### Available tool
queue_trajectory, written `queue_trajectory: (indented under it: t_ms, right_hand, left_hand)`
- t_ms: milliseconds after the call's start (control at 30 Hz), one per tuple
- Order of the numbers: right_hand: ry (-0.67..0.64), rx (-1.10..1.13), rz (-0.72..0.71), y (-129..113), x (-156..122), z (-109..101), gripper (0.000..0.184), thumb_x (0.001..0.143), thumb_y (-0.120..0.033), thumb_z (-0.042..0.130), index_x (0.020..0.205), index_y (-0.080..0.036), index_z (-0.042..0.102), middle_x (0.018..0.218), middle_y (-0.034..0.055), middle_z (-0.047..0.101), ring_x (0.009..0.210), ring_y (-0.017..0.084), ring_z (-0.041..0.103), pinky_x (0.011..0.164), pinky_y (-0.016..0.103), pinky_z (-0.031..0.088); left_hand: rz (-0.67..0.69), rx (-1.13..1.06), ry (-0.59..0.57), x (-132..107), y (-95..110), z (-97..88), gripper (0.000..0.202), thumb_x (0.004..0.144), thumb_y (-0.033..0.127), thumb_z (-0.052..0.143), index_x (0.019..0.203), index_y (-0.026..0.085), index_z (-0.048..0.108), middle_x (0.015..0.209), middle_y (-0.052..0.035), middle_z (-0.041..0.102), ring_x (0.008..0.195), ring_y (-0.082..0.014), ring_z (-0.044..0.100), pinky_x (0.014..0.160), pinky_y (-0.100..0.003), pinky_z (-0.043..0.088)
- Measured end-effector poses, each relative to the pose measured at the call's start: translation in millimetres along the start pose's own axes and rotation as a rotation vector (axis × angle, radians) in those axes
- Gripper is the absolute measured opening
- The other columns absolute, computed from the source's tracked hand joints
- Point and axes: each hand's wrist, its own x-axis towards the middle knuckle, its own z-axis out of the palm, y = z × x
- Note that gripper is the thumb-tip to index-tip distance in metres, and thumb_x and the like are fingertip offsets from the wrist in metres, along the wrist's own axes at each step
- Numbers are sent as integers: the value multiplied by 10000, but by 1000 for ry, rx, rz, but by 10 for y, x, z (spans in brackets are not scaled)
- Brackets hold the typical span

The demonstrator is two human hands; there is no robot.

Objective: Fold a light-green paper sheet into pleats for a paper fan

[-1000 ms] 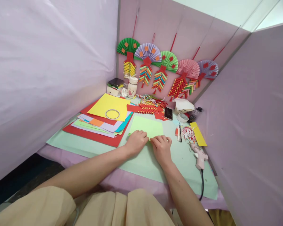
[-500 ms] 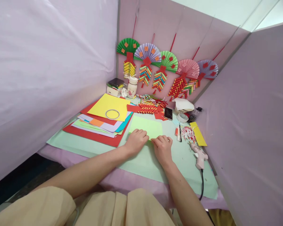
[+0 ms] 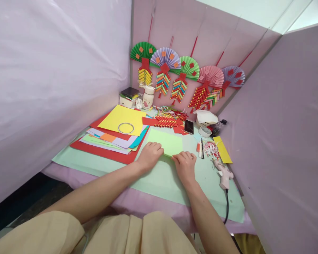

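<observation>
A light green sheet of paper (image 3: 166, 141) lies on the table in front of me. My left hand (image 3: 150, 154) is closed on its near edge at the left, fingers curled and pressed together. At the right end of the same edge, my right hand (image 3: 184, 164) pinches the paper between thumb and fingers. That near edge looks slightly raised toward me; whether it is folded under the fingers is hard to make out.
Stacked coloured papers (image 3: 111, 141) with a ring (image 3: 125, 128) on top lie left. A red paper firecracker string (image 3: 165, 121) and phone (image 3: 189, 127) lie behind. A glue gun (image 3: 224, 175), tape roll (image 3: 205, 131) and pens (image 3: 200, 149) are right. Paper fans (image 3: 189, 67) hang on the wall.
My hands have moved a little apart along the near edge of the green paper, the left one leftward and the right one slightly rightward. Both still grip it.
</observation>
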Motion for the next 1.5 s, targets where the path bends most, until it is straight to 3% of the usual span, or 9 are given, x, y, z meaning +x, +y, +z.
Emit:
queue_trajectory:
  t_ms: [500, 700, 900, 1033, 1300, 1500]
  right_hand:
    - [32, -36, 49, 116, 8, -14, 223, 909, -322, 549, 740, -212, 644, 717, -11, 610, 799, 155, 503, 859, 346, 225]
    - [74, -48, 105, 199, 16, -55, 333, 895, -408, 552, 645, -196, 607, 675, -11, 595, 755, 159, 502, 850, 352, 226]
    - [39, -39, 112, 259, 11, -44, 264, 934, -330, 491, 761, -214, 653, 749, -3, 626, 803, 169, 524, 829, 347, 219]
    - [16, -40, 120, 291, 7, -37, 257, 952, -281, 447, 829, -220, 664, 791, 2, 637, 838, 173, 534, 823, 342, 214]
    - [92, -20, 217, 365, 2, -81, 350, 907, -437, 512, 679, -200, 633, 717, -3, 628, 793, 180, 551, 834, 342, 219]
    - [62, 8, 189, 404, -10, -61, 341, 957, -388, 410, 820, -228, 678, 760, 1, 633, 828, 181, 555, 819, 335, 226]
  left_hand:
    - [-65, -55, 1, 14, -163, 17, 193, 919, 174, 486, 833, 199, 657, 776, -41, 583, 805, -196, 528, 734, -339, 348]
    - [-154, -111, 89, 26, -306, 50, 242, 889, 311, 578, 710, 160, 638, 713, -38, 587, 776, -204, 562, 707, -339, 375]
    - [-120, -150, 107, 2, -412, 63, 171, 897, 169, 521, 801, 179, 662, 781, -35, 611, 811, -206, 577, 704, -338, 394]
    - [-88, -165, 101, -24, -456, 54, 267, 876, 67, 448, 928, 199, 674, 851, -46, 622, 862, -212, 577, 720, -339, 399]
    - [-156, -192, 89, -7, -535, 28, 198, 896, 164, 485, 826, 190, 668, 806, -53, 616, 835, -215, 572, 711, -325, 378]
    - [-187, -167, 99, -16, -575, 10, 184, 897, 191, 494, 821, 203, 660, 798, -51, 628, 828, -213, 560, 707, -323, 369]
